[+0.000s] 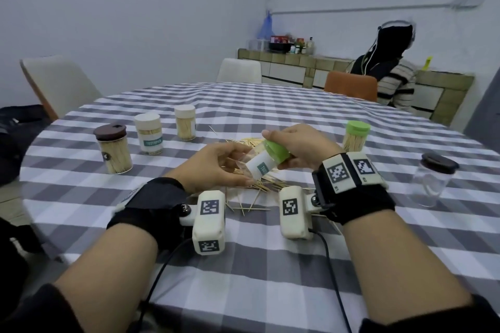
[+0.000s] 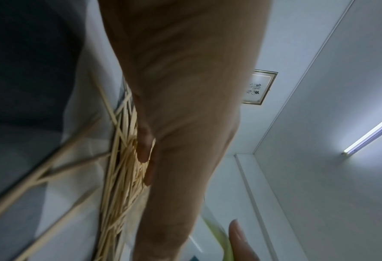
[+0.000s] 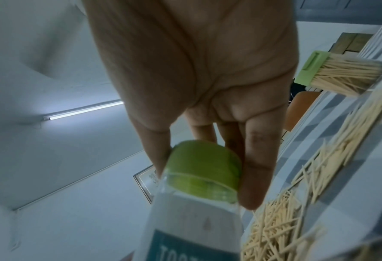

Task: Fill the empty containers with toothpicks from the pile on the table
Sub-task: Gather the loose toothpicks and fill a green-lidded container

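Both hands hold one clear toothpick container (image 1: 258, 165) with a white label, tilted above the toothpick pile (image 1: 266, 184). My left hand (image 1: 220, 166) grips its clear body. My right hand (image 1: 293, 144) curls round its green lid (image 1: 277, 151), which sits on the container's mouth (image 3: 204, 169). In the left wrist view the palm (image 2: 185, 123) fills the frame with toothpicks (image 2: 123, 167) beside it. The pile (image 3: 281, 220) spreads over the checked cloth under the container.
Three filled containers stand at the left: brown-lidded (image 1: 113, 153), white-lidded (image 1: 149, 134), cream-lidded (image 1: 185, 122). A filled green-lidded one (image 1: 355, 136) stands right of the pile. An empty clear jar with a dark lid (image 1: 431, 182) is at far right. A person (image 1: 389, 73) sits beyond the table.
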